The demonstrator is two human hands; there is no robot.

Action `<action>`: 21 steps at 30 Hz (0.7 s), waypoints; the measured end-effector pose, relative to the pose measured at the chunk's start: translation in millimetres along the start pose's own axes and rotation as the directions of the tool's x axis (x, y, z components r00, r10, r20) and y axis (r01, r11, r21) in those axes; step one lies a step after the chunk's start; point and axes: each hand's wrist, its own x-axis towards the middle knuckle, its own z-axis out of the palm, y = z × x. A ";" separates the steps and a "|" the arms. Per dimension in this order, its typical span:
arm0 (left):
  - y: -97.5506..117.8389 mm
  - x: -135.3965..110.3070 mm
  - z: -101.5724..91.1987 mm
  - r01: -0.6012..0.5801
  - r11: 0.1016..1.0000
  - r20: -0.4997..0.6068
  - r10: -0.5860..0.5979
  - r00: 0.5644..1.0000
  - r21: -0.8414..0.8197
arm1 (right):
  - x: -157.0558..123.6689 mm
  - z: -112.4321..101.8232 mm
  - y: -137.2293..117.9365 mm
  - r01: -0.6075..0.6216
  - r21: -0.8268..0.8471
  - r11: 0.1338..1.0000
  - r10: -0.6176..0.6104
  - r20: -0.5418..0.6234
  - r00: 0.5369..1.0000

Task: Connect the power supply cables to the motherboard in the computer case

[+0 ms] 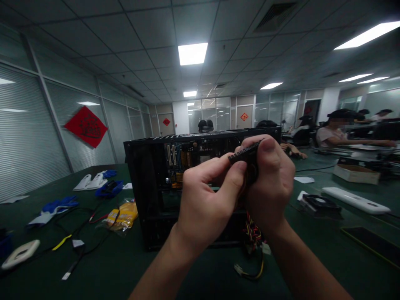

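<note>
Both hands are raised in front of an open black computer case [137,187] that lies across the table. A black multi-pin power connector [246,153], with a row of small square holes along its edge, sits between them. My left hand [204,202] pinches its left end with thumb and forefinger. Wrapped around the other end is my right hand [271,183], thumb on top. Inside the case, a motherboard [178,157] with several slots shows. Below my hands hangs a bundle of coloured wires [253,233], with a small pale plug [238,270] on the table.
Left lie blue-and-white gloves [59,205], a yellow plastic bag [123,216], black cables and a white oval object [21,254]. Right are stacked drives [321,204], a white bar [356,200] and a shallow box [356,173]. Another person [333,135] sits farther back.
</note>
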 end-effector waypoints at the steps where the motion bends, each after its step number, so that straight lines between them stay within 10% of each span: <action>1: 0.3 0.4 0.0 -0.012 1.000 0.003 0.012 1.000 0.002 | -0.2 -0.1 0.1 0.000 -0.001 1.000 0.000 0.002 1.000; 21: -0.9 -0.7 1.1 -0.078 0.995 -0.021 0.079 0.997 0.064 | -1.8 2.2 1.8 0.008 0.042 0.999 -0.007 -0.017 1.000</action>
